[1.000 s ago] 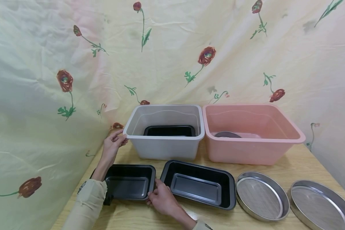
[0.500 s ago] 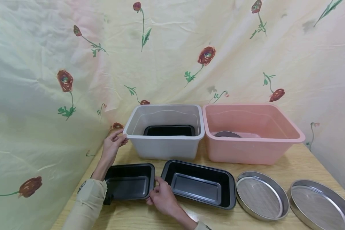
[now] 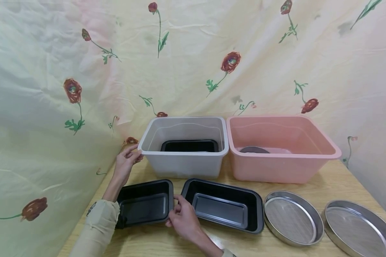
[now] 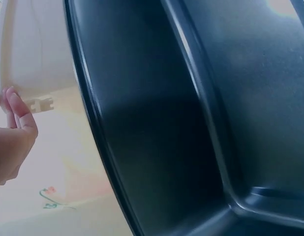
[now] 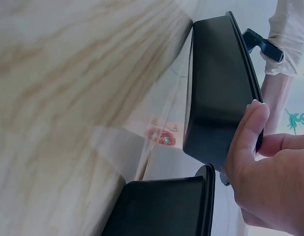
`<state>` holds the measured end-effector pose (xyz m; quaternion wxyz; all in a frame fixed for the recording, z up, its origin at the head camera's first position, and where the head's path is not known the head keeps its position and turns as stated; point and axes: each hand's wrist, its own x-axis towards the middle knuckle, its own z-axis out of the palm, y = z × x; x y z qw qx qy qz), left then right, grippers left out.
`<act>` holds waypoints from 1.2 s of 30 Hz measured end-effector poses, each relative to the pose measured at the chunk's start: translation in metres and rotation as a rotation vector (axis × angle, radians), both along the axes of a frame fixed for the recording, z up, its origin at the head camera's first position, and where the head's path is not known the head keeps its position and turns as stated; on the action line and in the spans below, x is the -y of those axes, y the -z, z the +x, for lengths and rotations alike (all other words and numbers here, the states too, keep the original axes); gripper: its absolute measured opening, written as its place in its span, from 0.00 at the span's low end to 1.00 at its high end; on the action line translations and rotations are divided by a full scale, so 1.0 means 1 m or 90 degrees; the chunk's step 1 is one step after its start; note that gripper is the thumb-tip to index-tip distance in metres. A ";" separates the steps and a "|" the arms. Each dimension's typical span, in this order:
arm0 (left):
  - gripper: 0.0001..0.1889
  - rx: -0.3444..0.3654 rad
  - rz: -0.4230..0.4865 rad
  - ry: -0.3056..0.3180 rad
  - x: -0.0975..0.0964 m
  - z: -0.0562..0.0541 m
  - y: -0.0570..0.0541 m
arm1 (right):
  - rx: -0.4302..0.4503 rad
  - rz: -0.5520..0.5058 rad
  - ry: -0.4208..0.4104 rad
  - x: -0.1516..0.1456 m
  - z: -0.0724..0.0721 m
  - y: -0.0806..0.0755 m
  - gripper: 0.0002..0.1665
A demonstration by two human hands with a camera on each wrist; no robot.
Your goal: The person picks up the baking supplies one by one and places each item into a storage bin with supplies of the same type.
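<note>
Plainly, the right hand (image 3: 184, 218) pinched the right edge of a black pan (image 3: 144, 205) at lower left of the frame, thumb and fingers closed on it, that end tilted up off the tabletop (image 3: 141, 244). Above, the left hand (image 3: 126, 163) gripped the rim of a grey bin (image 3: 184, 166) at its front-left corner. Little room parted the pan from a second black pan (image 3: 220, 208) at lower centre; a strip of tabletop ran between that one and the bin.

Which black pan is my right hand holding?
The front-left pan, its right end gripped by your right hand; another pan rests on the table, the third pan inside the grey bin.
</note>
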<state>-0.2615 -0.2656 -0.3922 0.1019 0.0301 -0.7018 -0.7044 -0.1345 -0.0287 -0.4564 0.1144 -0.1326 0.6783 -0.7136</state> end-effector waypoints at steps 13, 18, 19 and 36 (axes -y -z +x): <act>0.24 -0.004 0.006 0.009 0.001 0.000 0.000 | -0.092 0.057 0.014 -0.010 0.003 -0.003 0.33; 0.24 -0.004 -0.001 0.011 0.000 0.001 0.000 | -0.120 0.065 0.023 -0.014 0.003 -0.006 0.34; 0.24 -0.004 -0.001 0.011 0.000 0.001 0.000 | -0.125 0.066 0.024 -0.015 0.003 -0.006 0.34; 0.24 -0.004 0.011 0.017 0.001 0.001 0.000 | -0.148 0.096 0.032 -0.024 0.006 -0.015 0.36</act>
